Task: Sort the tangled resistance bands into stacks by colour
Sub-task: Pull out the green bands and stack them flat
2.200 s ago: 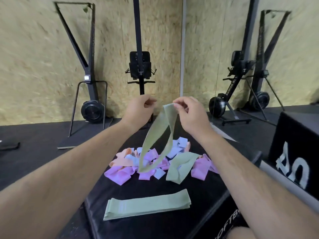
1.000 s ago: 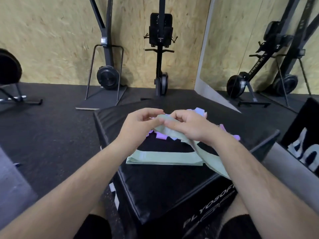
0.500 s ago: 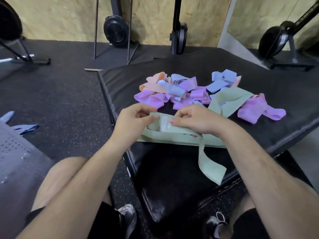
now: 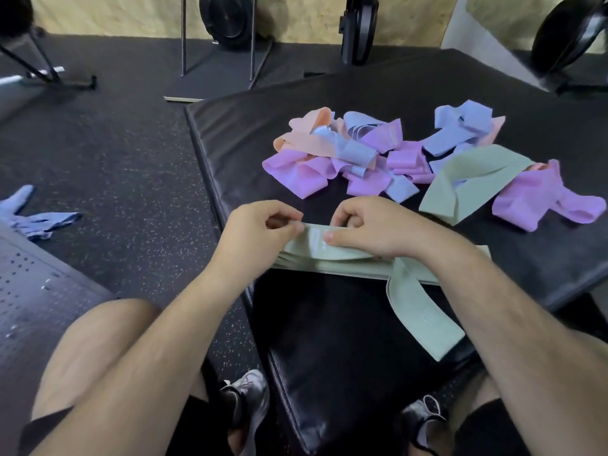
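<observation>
A tangled heap of bands (image 4: 371,156) in pink, purple, peach and blue lies on the far part of a black padded box (image 4: 237,136). Another green band (image 4: 473,179) rests folded at the heap's right side. At the box's near edge sits a flat stack of green bands (image 4: 348,266). My left hand (image 4: 260,228) pinches the left end of the green band on top of the stack. My right hand (image 4: 371,228) presses on the same band, whose loose end (image 4: 424,317) hangs over the box's front edge.
Black rubber floor surrounds the box. Blue gloves (image 4: 36,215) lie on the floor at the left, next to a grey perforated bench (image 4: 29,291). Gym machines (image 4: 227,21) stand against the wooden wall behind. My knees and shoes (image 4: 246,393) are below the box.
The green band came down from the air onto the green stack. My head tilted down, so the box and my legs fill the view. Both hands now hold the band flat.
</observation>
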`<state>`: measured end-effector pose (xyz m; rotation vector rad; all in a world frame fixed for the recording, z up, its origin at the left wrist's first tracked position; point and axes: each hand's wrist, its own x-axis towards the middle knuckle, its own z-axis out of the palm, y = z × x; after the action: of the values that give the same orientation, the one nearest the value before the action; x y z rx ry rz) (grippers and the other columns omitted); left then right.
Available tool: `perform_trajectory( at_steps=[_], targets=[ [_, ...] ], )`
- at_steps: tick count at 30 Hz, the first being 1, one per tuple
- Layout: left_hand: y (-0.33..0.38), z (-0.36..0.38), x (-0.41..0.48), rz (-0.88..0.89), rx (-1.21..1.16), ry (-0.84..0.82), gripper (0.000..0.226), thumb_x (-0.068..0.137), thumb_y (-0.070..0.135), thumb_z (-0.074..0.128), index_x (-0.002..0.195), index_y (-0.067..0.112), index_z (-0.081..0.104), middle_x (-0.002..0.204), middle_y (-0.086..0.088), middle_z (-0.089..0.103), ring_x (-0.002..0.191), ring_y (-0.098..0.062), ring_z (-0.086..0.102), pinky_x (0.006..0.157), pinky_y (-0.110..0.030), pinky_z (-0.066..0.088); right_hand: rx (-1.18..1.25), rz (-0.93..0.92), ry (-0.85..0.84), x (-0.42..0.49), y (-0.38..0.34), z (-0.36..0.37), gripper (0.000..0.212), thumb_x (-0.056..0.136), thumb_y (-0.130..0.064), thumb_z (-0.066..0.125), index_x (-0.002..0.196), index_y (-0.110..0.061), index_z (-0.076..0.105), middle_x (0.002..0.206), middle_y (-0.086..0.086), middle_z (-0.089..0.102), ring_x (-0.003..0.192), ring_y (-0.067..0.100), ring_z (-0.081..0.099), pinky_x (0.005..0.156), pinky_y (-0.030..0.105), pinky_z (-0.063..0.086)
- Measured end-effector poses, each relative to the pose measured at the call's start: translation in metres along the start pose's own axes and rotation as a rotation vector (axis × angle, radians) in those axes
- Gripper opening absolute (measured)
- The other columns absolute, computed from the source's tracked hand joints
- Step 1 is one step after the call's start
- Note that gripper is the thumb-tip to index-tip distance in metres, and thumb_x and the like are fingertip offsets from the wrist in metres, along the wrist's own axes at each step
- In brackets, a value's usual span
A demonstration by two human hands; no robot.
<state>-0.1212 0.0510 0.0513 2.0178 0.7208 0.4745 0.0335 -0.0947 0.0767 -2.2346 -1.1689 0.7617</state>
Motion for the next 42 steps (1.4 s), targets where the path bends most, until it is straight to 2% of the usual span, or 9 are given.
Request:
perform_trajectory(
  at_steps=[5,12,21,27,30,32,35,40,42],
  targets=[
    [-0.003,0.001,-0.002,0.042,0.107,0.011,0.011,0.087,0.017,0.076,0.095,0.023,0.078,0.077,0.014,0.066,0.065,0.004,0.056,0.065,-0.005,0.04,-0.081,0.022,0.002,0.003,0.002,0.006,0.021,0.084,-0.046,0.076,0.084,-0.027,0.065,0.057,-0.012,0.056,0.047,0.002,0.047,0.059,0.03,0.042],
    [-0.008,0.002,-0.006,0.099,0.154,0.032,0.012,0.089,0.012,0.071,0.096,0.02,0.076,0.077,0.014,0.06,0.068,0.006,0.053,0.068,-0.004,0.038,-0.123,0.023,0.065,-0.001,0.003,0.015,0.025,0.081,-0.049,0.075,0.084,-0.029,0.06,0.06,-0.01,0.055,0.051,0.005,0.048,0.058,0.032,0.042],
    [-0.01,0.002,-0.002,0.087,0.221,-0.088,0.016,0.094,0.013,0.064,0.103,0.023,0.072,0.092,0.014,0.056,0.083,0.002,0.052,0.075,-0.001,0.035,-0.122,0.042,0.116,-0.012,0.001,0.016,0.026,0.081,-0.052,0.075,0.086,-0.031,0.061,0.065,-0.009,0.055,0.06,0.007,0.05,0.063,0.031,0.043],
    [-0.015,0.003,0.002,0.133,0.241,-0.168,0.025,0.097,0.008,0.056,0.107,0.022,0.074,0.1,0.02,0.056,0.096,-0.005,0.054,0.082,-0.008,0.035,-0.113,0.041,0.115,-0.011,0.002,0.017,0.026,0.081,-0.052,0.075,0.086,-0.031,0.062,0.065,-0.009,0.057,0.06,0.006,0.051,0.062,0.03,0.043],
    [-0.017,0.003,0.0,0.122,0.242,-0.153,0.025,0.097,0.008,0.054,0.105,0.024,0.073,0.101,0.015,0.055,0.094,-0.007,0.052,0.081,-0.009,0.035,-0.088,0.038,0.048,-0.011,0.003,0.013,0.023,0.081,-0.049,0.076,0.089,-0.032,0.062,0.068,-0.009,0.06,0.06,0.005,0.053,0.065,0.031,0.046],
    [-0.018,0.004,-0.001,0.12,0.242,-0.139,0.026,0.096,0.008,0.052,0.102,0.024,0.071,0.099,0.012,0.053,0.089,-0.005,0.05,0.076,-0.009,0.035,0.011,0.04,0.001,-0.013,0.006,0.01,0.021,0.081,-0.042,0.079,0.092,-0.032,0.064,0.068,-0.011,0.062,0.057,0.004,0.053,0.065,0.03,0.046],
    [-0.017,0.004,-0.002,0.108,0.228,-0.129,0.027,0.095,0.006,0.05,0.1,0.024,0.069,0.098,0.012,0.051,0.081,-0.001,0.05,0.071,-0.006,0.038,0.114,0.048,0.001,-0.016,0.011,0.009,0.021,0.082,-0.036,0.081,0.094,-0.027,0.066,0.072,-0.009,0.065,0.055,0.004,0.053,0.063,0.03,0.047],
    [-0.018,0.003,0.001,0.128,0.237,-0.136,0.026,0.096,0.006,0.049,0.099,0.023,0.068,0.101,0.012,0.052,0.079,-0.002,0.051,0.071,-0.007,0.038,0.029,0.059,0.036,-0.013,0.009,0.011,0.019,0.082,-0.036,0.079,0.09,-0.026,0.065,0.068,-0.012,0.062,0.053,-0.001,0.05,0.061,0.024,0.044],
    [-0.019,0.006,-0.001,0.152,0.253,-0.131,0.026,0.095,0.005,0.049,0.099,0.022,0.068,0.101,0.013,0.051,0.085,-0.003,0.049,0.076,-0.009,0.039,0.01,0.067,0.042,-0.014,0.008,0.012,0.019,0.082,-0.035,0.078,0.089,-0.026,0.064,0.066,-0.013,0.06,0.053,-0.001,0.05,0.059,0.022,0.041]
  ],
)
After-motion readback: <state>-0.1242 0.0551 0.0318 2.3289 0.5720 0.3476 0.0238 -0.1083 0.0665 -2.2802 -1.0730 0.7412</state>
